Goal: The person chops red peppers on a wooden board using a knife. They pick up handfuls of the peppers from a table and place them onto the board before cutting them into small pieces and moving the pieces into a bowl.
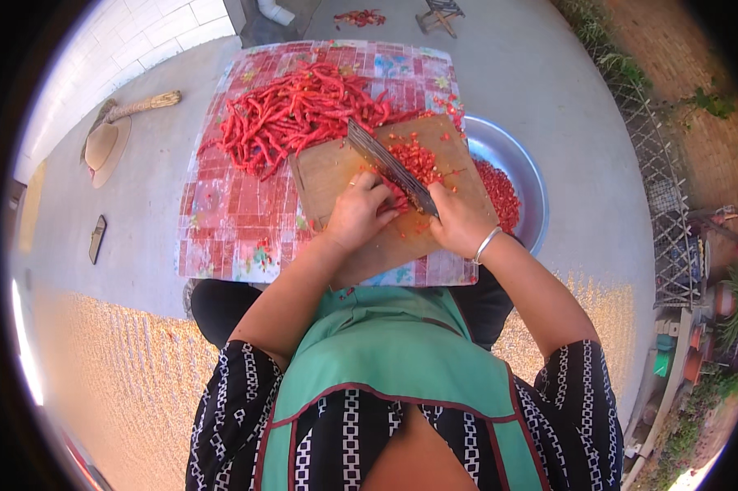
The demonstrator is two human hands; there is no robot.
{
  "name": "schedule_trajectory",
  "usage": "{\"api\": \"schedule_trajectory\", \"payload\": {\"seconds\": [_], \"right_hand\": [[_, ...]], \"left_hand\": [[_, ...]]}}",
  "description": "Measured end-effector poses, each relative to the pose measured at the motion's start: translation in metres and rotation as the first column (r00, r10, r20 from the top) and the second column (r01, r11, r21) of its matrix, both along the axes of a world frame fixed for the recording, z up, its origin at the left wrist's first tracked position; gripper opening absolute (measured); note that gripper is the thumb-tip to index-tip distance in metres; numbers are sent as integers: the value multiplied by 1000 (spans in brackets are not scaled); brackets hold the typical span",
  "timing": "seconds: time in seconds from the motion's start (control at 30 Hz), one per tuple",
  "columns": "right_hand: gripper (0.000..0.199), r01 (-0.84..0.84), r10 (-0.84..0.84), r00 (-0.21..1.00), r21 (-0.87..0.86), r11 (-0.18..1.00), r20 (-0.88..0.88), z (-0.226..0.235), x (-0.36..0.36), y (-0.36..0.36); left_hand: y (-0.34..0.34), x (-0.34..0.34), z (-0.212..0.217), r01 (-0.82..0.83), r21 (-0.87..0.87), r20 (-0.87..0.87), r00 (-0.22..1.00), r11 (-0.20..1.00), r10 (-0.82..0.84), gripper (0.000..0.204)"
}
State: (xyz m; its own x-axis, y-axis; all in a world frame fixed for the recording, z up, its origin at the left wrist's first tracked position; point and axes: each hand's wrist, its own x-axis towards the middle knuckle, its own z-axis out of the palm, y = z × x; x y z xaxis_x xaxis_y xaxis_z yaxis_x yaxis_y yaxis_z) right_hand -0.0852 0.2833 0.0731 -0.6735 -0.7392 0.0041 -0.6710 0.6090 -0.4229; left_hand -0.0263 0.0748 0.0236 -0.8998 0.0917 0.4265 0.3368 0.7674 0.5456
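With its fingers curled, my left hand point(361, 210) presses a few red chili peppers point(395, 196) against the wooden cutting board point(336, 176). My right hand point(461, 219) grips the handle of a broad, dark-bladed kitchen knife point(393, 168), whose blade stands on edge right beside the left fingertips. Chopped chili pieces point(418, 159) lie on the board beyond the blade. A big heap of whole red chilies point(291, 114) covers the far left of the table, touching the board's far edge. The blade and fingers partly hide the peppers being held.
The low table wears a red checked cloth point(222, 225). At its right stands a metal basin point(528, 168) holding chopped chili point(497, 192). A hat point(105, 151) and a broom point(144, 105) lie on the floor at left, with a small dark flat object point(98, 239). A small stool point(440, 15) stands behind.
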Motion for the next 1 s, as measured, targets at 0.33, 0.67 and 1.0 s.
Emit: {"api": "schedule_trajectory", "payload": {"seconds": [0.33,0.67,1.0], "right_hand": [[25,42,-39,999,121,992,-27,31,17,-6],[20,-6,-43,992,378,926,120,84,37,9],[22,60,-58,998,54,997,-30,23,17,-10]], "left_hand": [[-4,0,2,-22,-17,74,997,1000,23,26],[-4,-6,0,17,-1,76,997,1000,-17,18],[-2,-7,-3,-19,54,-9,1000,998,19,18]]}}
